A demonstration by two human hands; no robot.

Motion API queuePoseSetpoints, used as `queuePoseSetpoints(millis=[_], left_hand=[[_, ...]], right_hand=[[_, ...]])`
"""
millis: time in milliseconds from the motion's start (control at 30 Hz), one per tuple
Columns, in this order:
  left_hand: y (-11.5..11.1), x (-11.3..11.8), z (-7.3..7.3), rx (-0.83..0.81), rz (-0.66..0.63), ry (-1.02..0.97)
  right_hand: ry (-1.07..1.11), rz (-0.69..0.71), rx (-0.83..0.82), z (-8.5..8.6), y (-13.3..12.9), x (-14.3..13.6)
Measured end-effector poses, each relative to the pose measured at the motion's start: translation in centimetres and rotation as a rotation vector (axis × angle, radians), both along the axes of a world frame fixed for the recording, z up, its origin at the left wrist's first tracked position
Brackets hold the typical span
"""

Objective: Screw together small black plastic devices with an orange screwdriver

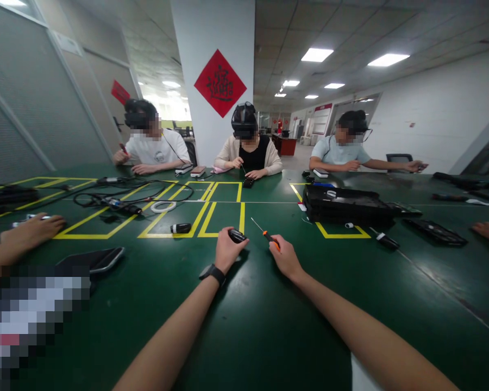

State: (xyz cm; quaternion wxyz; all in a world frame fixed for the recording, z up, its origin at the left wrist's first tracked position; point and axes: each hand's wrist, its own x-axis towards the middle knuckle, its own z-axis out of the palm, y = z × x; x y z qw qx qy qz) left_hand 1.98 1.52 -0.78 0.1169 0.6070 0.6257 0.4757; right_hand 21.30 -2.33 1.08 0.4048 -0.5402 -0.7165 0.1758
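My left hand (225, 252) is closed around a small glossy black object (237, 235); its kind is not clear, and the fingers cover part of it. A dark band is on that wrist. In my right hand (287, 259) is a screwdriver (266, 234) with an orange and black handle. Its thin metal shaft points up and left, toward the black object but apart from it. Both hands are low over the green table (264, 326), just in front of the yellow tape outlines (242, 220).
A black-and-white cylinder (181, 228), a white ring (163, 207) and black cables (106, 198) lie left. A bulky black case (346, 203) and a flat black panel (434, 231) lie right. Several people sit across; other people's hands show at both sides.
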Motion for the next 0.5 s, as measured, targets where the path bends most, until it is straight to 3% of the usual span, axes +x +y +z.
queuePoseSetpoints(millis=[167,367,500], left_hand=[[1.3,0.7,-0.2,0.019,-0.150,-0.036],[0.3,0.6,-0.2,-0.036,-0.415,-0.194],[-0.8,1.0,0.3,-0.135,-0.557,-0.433]], right_hand=[[0.419,0.054,-0.003,-0.3,1.1,0.4],[0.581,0.234,-0.165,-0.6,-0.1,-1.4],[0.566,0.286,-0.207,-0.7,-0.5,-2.1]])
